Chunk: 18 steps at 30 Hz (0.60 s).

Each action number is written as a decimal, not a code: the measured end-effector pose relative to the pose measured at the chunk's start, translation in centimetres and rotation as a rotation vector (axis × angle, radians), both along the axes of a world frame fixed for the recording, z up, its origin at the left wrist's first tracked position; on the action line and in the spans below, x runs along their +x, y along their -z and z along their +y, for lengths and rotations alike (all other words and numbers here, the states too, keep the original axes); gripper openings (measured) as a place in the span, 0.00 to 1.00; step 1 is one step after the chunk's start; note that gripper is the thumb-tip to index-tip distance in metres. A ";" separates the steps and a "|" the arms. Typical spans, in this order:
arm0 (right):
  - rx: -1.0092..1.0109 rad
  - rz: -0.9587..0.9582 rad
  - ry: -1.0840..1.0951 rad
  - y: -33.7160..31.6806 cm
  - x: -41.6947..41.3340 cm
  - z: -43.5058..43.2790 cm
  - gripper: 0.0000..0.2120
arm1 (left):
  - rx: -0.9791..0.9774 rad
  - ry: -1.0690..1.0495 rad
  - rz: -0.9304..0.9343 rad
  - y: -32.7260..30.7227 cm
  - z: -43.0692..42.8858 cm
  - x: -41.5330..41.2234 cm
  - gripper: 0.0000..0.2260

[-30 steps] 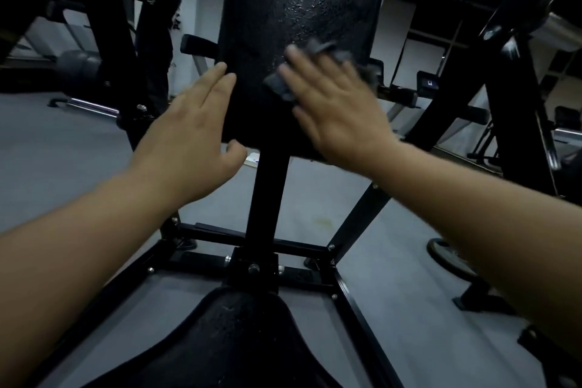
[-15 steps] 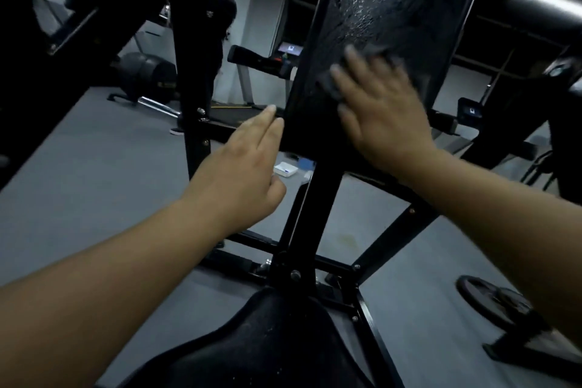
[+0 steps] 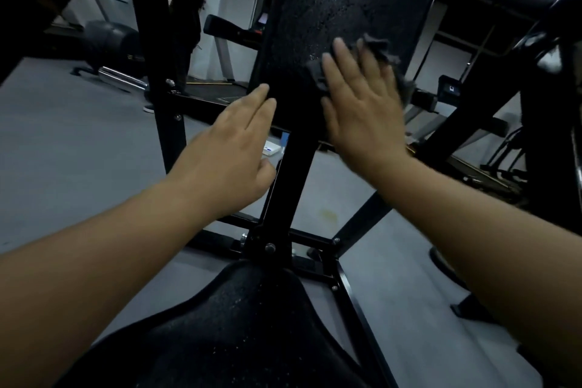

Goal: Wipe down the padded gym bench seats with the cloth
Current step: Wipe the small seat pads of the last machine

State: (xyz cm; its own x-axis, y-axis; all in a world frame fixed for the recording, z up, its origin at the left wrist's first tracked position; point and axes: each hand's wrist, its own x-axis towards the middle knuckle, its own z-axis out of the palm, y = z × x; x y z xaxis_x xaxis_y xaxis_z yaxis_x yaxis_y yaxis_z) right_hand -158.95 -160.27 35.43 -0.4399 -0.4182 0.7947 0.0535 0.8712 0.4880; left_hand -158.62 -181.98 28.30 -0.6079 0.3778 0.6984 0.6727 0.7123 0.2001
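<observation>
A tall black padded backrest [image 3: 333, 9] rises ahead of me, its textured vinyl glinting with droplets. With flat, straight fingers my right hand [image 3: 362, 110] presses a dark grey cloth [image 3: 382, 52] against the lower part of the pad. The cloth shows only above and beside the fingers. My left hand [image 3: 230, 154] lies with straight fingers on the pad's lower left edge. Below me the black padded seat [image 3: 239, 331] fills the bottom of the view.
A black steel post [image 3: 283, 195] and cross frame join seat and backrest over grey floor. Black uprights stand left [image 3: 148, 50] and right [image 3: 548, 123]. A person [image 3: 189, 9] stands far left by a treadmill. A small white box [image 3: 271, 148] lies on the floor.
My right hand has slid the cloth to the right and a little down on the backrest. The left hand keeps its place on the pad's left edge. My head has shifted.
</observation>
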 end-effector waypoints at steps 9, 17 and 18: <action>-0.095 -0.058 -0.113 -1.4 0.6 1.2 0.24 | -0.090 -0.031 0.008 1.2 -0.9 1.1 0.33; 0.266 -0.254 -0.202 3.1 0.6 -0.1 0.24 | -0.140 -0.037 -0.024 1.1 -1.2 2.1 0.34; 0.253 -0.237 -0.185 2.3 0.6 0.1 0.24 | -0.150 -0.036 -0.013 1.0 -1.4 2.0 0.33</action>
State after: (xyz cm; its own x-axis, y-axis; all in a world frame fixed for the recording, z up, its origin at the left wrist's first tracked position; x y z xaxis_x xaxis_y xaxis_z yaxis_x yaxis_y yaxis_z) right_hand -158.37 -160.20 33.13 -0.4980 -0.6775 0.5413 -0.2333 0.7059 0.6688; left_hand -156.58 -183.38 27.30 -0.6317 0.4549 0.6277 0.6440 0.7587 0.0982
